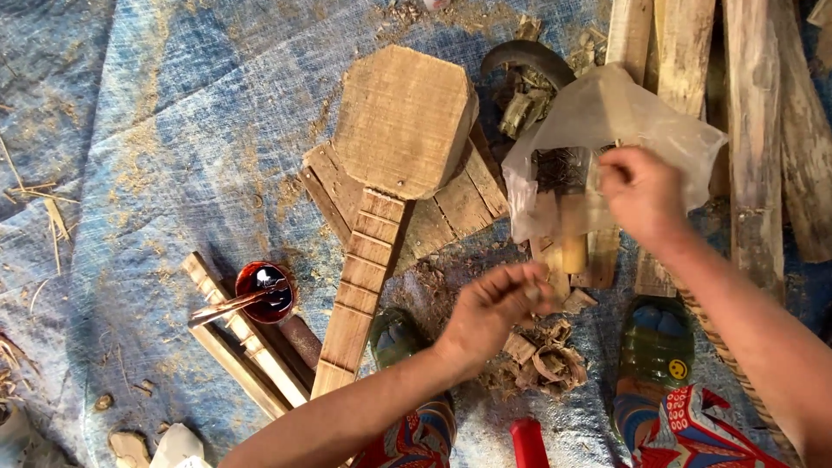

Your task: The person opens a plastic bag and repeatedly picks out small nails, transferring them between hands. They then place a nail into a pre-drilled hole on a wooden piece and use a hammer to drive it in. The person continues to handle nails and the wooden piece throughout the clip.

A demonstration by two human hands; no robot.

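Hands worked above a blue tarpaulin [173,130] spread on the ground, littered with wood shavings [542,360]. Right hand [640,192] sat at the mouth of a clear plastic bag [598,121], fingers pinched closed on the bag's rim or on something small at its opening; which of the two could not be told. The bag held a dark cluster of what looked like small nails [559,169], hanging just left of that hand. Left hand [496,305] hovered lower and to the left, fingers curled together, blurred; whether its grip had hold of anything could not be told. The bag lay up and to the right of the left hand, near but apart from it, so the right hand was clearly the nearer, already touching. Bag hung roughly upright, its long axis running away from the body toward the wooden slats [685,52] beyond. A carved wooden instrument body [403,117] with a notched neck [360,295] lay left of both hands, neck pointing back toward the person, resting over a flat slatted board [451,204]. Further left, a small round pot of dark red liquid [264,290] with a brush laid across it stood beside pale wooden strips [234,334]. Green sandals [654,342] showed below, and a red handle [529,442] at the bottom edge.
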